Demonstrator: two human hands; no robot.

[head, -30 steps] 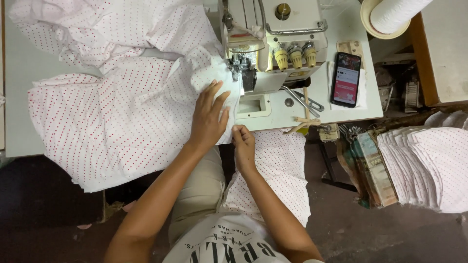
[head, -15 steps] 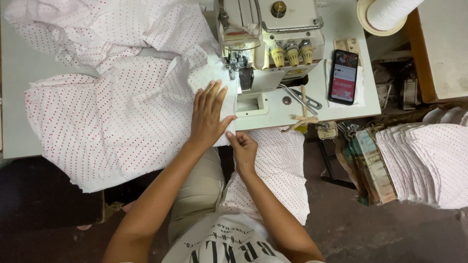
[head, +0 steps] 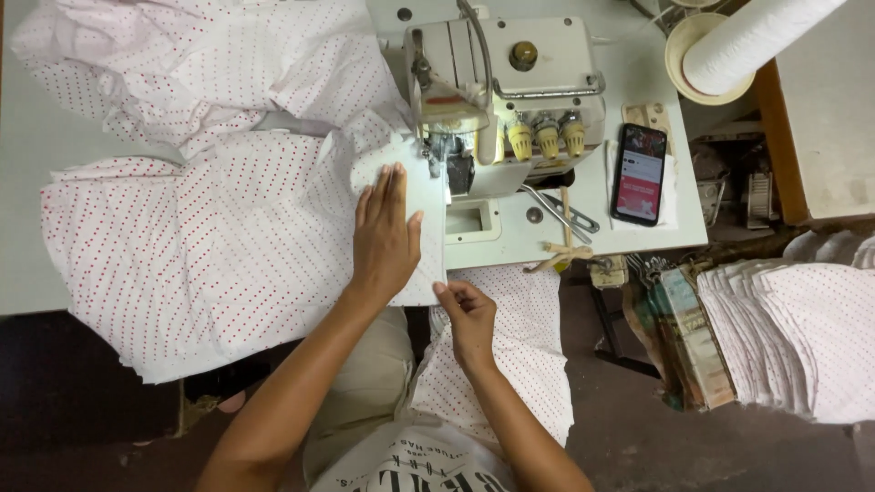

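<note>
sewing workshop: overlock machine (head: 501, 100), stacked cut fabric (head: 802, 337)

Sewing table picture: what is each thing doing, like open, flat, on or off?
left hand: flat, pressing the dotted fabric
right hand: pinching the fabric edge
dotted fabric: spread, rumpled
phone: screen lit, face up
scissors: lying closed
cut pieces: stacked

The fabric (head: 210, 246) at the left of the frame is white with small red dots. The sewing machine (head: 506, 91) at the upper centre is cream, with yellow knobs (head: 545, 138). The phone (head: 638, 173) shows a red screen.
</note>
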